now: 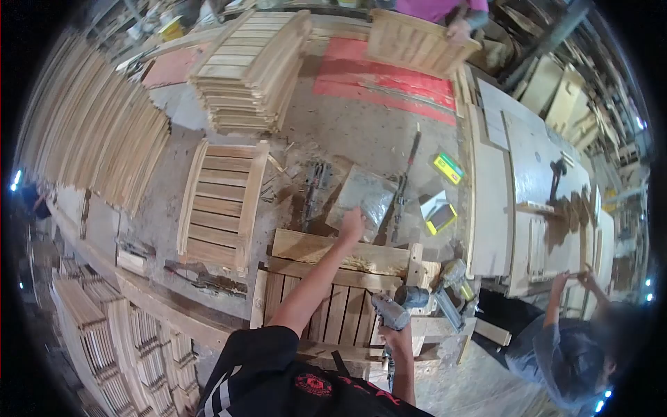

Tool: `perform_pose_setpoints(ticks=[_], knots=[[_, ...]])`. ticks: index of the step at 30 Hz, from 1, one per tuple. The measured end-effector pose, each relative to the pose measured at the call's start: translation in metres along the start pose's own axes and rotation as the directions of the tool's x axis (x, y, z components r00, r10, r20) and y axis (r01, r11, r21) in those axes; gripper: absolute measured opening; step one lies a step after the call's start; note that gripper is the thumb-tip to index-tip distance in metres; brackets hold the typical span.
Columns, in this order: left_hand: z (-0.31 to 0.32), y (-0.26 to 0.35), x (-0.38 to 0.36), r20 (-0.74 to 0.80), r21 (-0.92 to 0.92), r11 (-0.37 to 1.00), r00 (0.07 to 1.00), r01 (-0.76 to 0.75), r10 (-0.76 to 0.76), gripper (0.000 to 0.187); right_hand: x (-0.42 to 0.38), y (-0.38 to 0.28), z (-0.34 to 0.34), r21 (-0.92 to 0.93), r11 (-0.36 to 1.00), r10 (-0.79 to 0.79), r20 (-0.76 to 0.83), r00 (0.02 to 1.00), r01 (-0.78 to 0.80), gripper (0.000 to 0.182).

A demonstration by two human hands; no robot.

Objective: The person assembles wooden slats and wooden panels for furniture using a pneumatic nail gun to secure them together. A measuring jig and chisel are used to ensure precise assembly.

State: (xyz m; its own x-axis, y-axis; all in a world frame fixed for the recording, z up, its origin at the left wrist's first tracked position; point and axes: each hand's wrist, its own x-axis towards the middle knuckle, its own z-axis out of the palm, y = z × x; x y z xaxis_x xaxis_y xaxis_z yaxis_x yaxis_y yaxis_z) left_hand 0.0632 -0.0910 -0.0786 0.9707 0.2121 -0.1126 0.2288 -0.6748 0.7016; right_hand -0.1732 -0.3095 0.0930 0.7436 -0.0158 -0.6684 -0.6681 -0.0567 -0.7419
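My left hand (353, 225) reaches forward over a clear plastic bag (375, 201) that lies on a flat grey board. Its fingers look drawn together at the bag's near edge; whatever they pinch is too small to make out. In my right hand (397, 338) is a grey pistol-grip power tool (390, 311), its body above the slats. Directly in front of me lies a slatted wooden panel (323, 306), with a wider wooden board (340, 254) along its far side. A nail gun (451, 295) rests at the panel's right.
A finished-looking slatted panel (221, 205) lies left, before a panel stack (243, 69). Yellow-green boxes (448, 168) and long dark bar clamps (406, 187) are on the bench. One co-worker handles a panel (417, 45) at the far side; another person (563, 354) works at right.
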Motion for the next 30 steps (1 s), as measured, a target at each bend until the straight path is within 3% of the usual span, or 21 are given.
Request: perform_pose_setpoints(ticks=[2,3,5,6,9,12,16,18,21,24,25,27,30], knots=[[0.000,-0.011,0.007,-0.014,-0.135,0.991,1.000,-0.007,0.005,0.019,-0.008,-0.009,0.000,0.023,0.999,0.048,0.001,0.999,-0.048,0.052],[-0.005,-0.008,0.008,0.046,-0.320,0.941,0.994,0.110,-0.100,0.017,-0.009,-0.009,-0.001,0.007,0.999,0.051,-0.014,0.999,-0.050,0.047],[-0.016,0.002,0.009,0.227,-0.608,0.708,0.933,0.360,-0.279,0.014,-0.012,-0.006,-0.003,-0.025,0.998,0.059,-0.041,0.997,-0.060,0.037],[-0.017,-0.001,0.010,0.225,-0.634,0.704,0.948,0.318,-0.226,0.008,-0.011,-0.006,-0.002,0.011,0.999,0.033,-0.020,0.999,-0.033,0.034],[-0.019,-0.010,0.010,0.300,-0.667,0.642,0.925,0.379,-0.234,0.007,-0.012,-0.011,0.003,0.007,1.000,-0.002,-0.070,0.998,0.003,0.035],[-0.023,-0.021,0.007,0.407,-0.741,0.434,0.857,0.512,-0.317,0.012,-0.011,-0.016,0.005,0.030,0.996,0.089,-0.062,0.994,-0.087,0.040],[-0.036,-0.031,0.004,0.616,-0.787,-0.036,0.782,0.615,-0.095,0.015,-0.005,0.001,0.002,0.014,0.996,0.091,-0.080,0.993,-0.090,0.041],[-0.046,-0.024,-0.001,0.644,-0.729,-0.258,0.763,0.634,0.055,0.016,-0.006,0.003,0.000,-0.012,0.995,0.093,-0.085,0.992,-0.094,0.040],[-0.039,-0.029,-0.002,0.625,-0.606,-0.458,0.745,0.651,0.232,0.017,-0.011,-0.002,-0.001,-0.040,0.993,0.103,-0.085,0.991,-0.107,0.039],[-0.038,-0.015,-0.007,0.503,-0.570,-0.482,0.747,0.665,0.435,0.021,-0.014,-0.006,-0.001,-0.040,0.995,0.091,-0.112,0.990,-0.096,0.038],[-0.040,-0.011,-0.007,0.553,-0.603,-0.384,0.714,0.699,0.430,0.023,-0.016,-0.012,0.001,-0.038,0.995,0.092,-0.120,0.988,-0.097,0.038],[-0.047,-0.008,-0.007,0.644,-0.647,-0.180,0.658,0.741,0.390,0.027,-0.017,-0.015,0.002,-0.032,0.997,0.061,-0.124,0.990,-0.065,0.039],[-0.069,0.006,-0.023,0.792,-0.605,0.048,0.595,0.795,0.134,0.028,-0.011,-0.011,0.004,-0.017,1.000,0.010,-0.100,0.995,-0.012,0.037]])
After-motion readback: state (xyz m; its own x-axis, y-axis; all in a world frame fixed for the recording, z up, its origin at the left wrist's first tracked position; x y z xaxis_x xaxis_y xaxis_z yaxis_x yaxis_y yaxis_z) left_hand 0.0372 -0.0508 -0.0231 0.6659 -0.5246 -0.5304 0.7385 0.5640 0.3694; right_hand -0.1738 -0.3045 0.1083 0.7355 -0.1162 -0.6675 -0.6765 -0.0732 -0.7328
